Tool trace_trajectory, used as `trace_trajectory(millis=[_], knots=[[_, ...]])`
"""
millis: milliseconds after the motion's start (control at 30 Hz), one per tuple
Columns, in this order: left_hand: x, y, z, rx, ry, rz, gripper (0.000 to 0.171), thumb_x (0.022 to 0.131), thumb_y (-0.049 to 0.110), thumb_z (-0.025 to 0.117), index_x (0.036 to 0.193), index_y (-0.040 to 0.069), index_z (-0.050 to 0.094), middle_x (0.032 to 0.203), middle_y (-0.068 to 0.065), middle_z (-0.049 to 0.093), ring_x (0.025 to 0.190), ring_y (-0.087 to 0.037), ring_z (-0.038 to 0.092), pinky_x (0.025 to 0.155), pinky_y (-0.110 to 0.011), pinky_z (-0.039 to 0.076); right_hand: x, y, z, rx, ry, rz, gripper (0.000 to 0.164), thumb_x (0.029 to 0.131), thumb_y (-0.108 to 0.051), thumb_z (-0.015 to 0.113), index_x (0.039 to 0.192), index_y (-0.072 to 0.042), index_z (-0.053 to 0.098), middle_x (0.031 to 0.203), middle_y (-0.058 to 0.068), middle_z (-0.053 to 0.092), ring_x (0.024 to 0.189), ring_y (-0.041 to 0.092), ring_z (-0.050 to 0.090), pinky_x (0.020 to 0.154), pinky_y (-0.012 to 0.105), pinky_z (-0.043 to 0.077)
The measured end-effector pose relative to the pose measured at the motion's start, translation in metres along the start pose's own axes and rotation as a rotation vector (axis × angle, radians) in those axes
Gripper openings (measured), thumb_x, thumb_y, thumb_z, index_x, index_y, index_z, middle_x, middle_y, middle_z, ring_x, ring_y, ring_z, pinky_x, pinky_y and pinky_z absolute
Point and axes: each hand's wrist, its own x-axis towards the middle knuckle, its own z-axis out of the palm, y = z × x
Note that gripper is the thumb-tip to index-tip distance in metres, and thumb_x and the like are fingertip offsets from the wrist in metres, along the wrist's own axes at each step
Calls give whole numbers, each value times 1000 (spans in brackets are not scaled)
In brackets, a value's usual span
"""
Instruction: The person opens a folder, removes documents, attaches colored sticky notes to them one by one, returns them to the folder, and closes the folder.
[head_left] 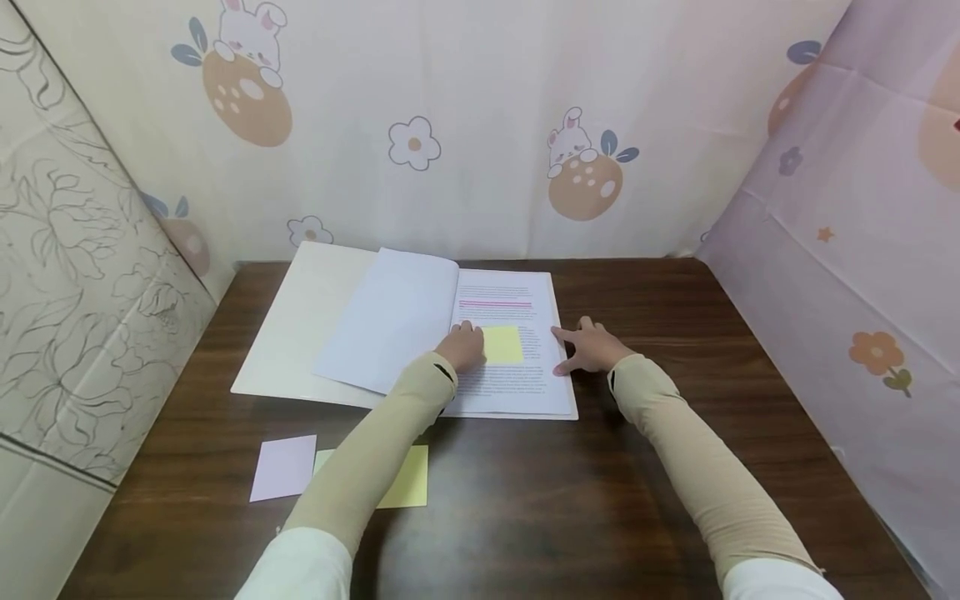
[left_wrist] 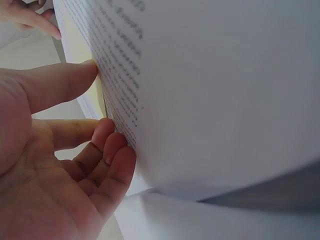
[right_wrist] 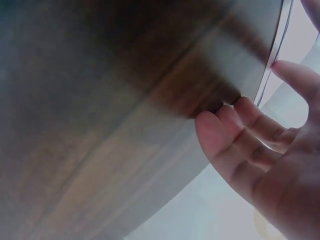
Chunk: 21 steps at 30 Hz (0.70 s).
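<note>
A bound document in a white cover (head_left: 297, 325) lies open on the dark wooden table. Its right-hand page (head_left: 495, 387) carries printed text and pink highlighted lines. A yellow sticky note (head_left: 502, 345) lies over the text. My left hand (head_left: 462, 347) holds the note's left edge, thumb and forefinger at that edge; the other fingers curl against the page, as the left wrist view shows. My right hand (head_left: 592, 347) is spread at the document's right edge, with thumb and forefinger touching it. In the right wrist view, its other fingers (right_wrist: 212, 132) rest on the table.
Near the front left lie a lilac sticky note (head_left: 283, 468) and another yellow one (head_left: 407, 479), with a pale green note (head_left: 322, 458) partly hidden under my left sleeve. A turned leaf (head_left: 397, 308) lies to the left. Patterned curtains (head_left: 480, 125) stand behind the table.
</note>
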Motion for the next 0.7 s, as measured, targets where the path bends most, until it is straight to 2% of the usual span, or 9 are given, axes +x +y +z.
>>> trace_trajectory(millis=[267, 567, 700], knots=[[-5, -2, 1, -11, 42, 19, 48, 97, 26, 56, 132, -6, 51, 121, -19, 54, 110, -28, 50, 101, -38, 44, -6, 1, 5, 25, 23, -15, 91, 82, -49, 73, 155, -19, 26, 145, 29, 27, 121, 41, 35, 93, 55, 43], [-8, -5, 9, -6, 95, 62, 40, 96, 26, 60, 124, -1, 57, 124, -19, 54, 110, -30, 53, 102, -38, 45, -13, 4, 10, 31, 61, -38, 90, 83, -48, 72, 155, -19, 26, 144, 30, 28, 120, 42, 34, 95, 56, 41], [-12, -8, 7, -30, 95, 92, 32, 95, 23, 61, 114, -1, 62, 115, -18, 58, 103, -28, 53, 96, -38, 47, -13, 2, 12, 19, 59, -35, 88, 83, -49, 72, 154, -21, 29, 144, 29, 29, 121, 42, 35, 96, 57, 40]])
